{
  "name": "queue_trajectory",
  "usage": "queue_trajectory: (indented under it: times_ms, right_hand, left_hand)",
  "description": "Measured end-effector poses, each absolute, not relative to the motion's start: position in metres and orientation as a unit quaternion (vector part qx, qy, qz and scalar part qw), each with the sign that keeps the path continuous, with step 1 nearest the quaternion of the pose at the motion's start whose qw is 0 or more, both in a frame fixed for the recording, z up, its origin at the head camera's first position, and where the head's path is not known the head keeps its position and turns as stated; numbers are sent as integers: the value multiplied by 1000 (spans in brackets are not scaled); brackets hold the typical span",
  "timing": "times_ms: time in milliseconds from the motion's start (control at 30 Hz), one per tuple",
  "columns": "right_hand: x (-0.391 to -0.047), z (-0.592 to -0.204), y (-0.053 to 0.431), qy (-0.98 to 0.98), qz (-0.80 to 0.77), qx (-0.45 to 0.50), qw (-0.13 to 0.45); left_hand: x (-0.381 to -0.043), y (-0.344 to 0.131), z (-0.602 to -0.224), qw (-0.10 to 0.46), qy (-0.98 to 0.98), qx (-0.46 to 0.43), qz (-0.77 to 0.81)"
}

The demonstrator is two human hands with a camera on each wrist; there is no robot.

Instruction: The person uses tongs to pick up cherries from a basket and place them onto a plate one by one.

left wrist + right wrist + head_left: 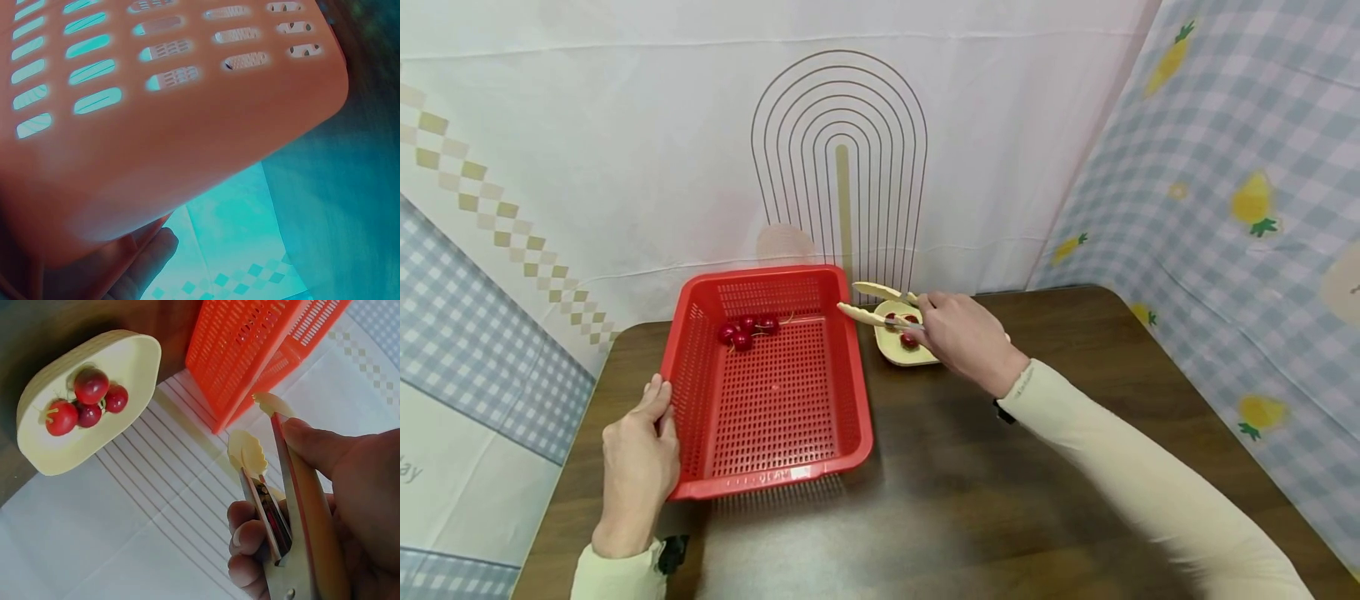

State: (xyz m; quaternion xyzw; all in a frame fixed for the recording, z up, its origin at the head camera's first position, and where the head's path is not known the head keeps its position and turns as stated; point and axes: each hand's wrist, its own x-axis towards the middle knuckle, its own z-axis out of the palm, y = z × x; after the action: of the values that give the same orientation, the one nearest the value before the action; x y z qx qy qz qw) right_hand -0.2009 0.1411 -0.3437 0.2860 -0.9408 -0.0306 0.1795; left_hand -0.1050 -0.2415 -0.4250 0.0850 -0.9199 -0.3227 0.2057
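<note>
My left hand (640,450) grips the left rim of a red plastic basket (775,477); in the left wrist view a finger (156,253) shows under the rim. Several dark red cherries (742,340) lie inside at the basket's far left. My right hand (973,337) holds a pair of cream-coloured food tongs (871,316) between thumb and fingers. Their scalloped tips point left, near the basket's right rim. In the right wrist view the tips stand apart with nothing between them. Below the tongs is a pale yellow dish (139,375) with several cherries (91,386), partly hidden in the head view.
Basket and dish stand near the back of a dark wooden table (925,500), the dish right of the basket. A white patterned cloth (662,167) hangs behind the table. Blue checked cloth (1210,275) covers the right side.
</note>
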Motion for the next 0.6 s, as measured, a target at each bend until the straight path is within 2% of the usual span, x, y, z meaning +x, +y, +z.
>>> queue_trajectory:
  times_ms: [200, 433, 600]
  right_hand:
    - [-205, -343, 129, -932, -44, 307, 189]
    - [-211, -342, 115, -937, -70, 306, 152]
    - [-215, -342, 107, -928, -98, 324, 158]
  left_hand:
    - [-105, -242, -425, 211, -919, 84, -323]
    - [-104, -242, -425, 208, -920, 83, -320]
    - [-105, -242, -426, 209, -920, 81, -321]
